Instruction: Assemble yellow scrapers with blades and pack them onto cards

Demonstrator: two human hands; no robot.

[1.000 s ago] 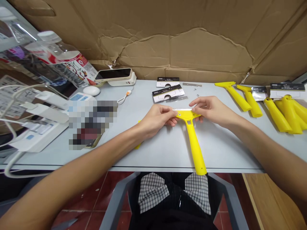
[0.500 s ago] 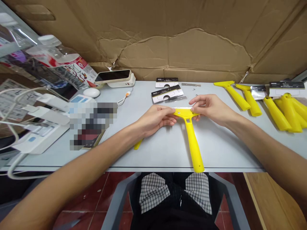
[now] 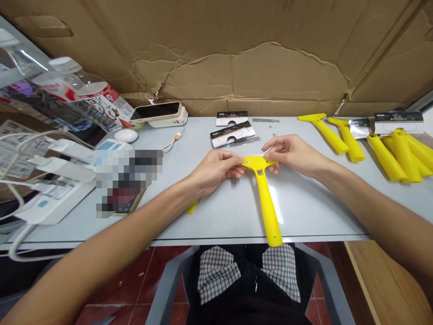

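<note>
A yellow scraper [image 3: 268, 205] points its handle toward me, with a thin metal blade along the far edge of its head. My left hand [image 3: 221, 169] pinches the left end of that head between thumb and fingers. At the other end, my right hand [image 3: 286, 152] grips the head, its index finger raised near the blade. Beyond the hands lie black-and-white blade packets [image 3: 233, 134], a loose blade [image 3: 266, 120] and small screws [image 3: 269, 127]. A yellow piece [image 3: 192, 207] shows partly from under my left forearm.
More yellow scrapers [image 3: 348, 140] and another packet [image 3: 398, 122] lie at the right. On the left are a power strip [image 3: 57, 203], cables, bottles [image 3: 98, 99], a white mouse [image 3: 126, 135] and a phone [image 3: 158, 111]. Cardboard [image 3: 287, 72] stands behind the table [image 3: 216, 221].
The camera view has shifted slightly. A screw hole near the right end of the scraper's head now shows beside my right fingertips. Both hands keep their grip.
</note>
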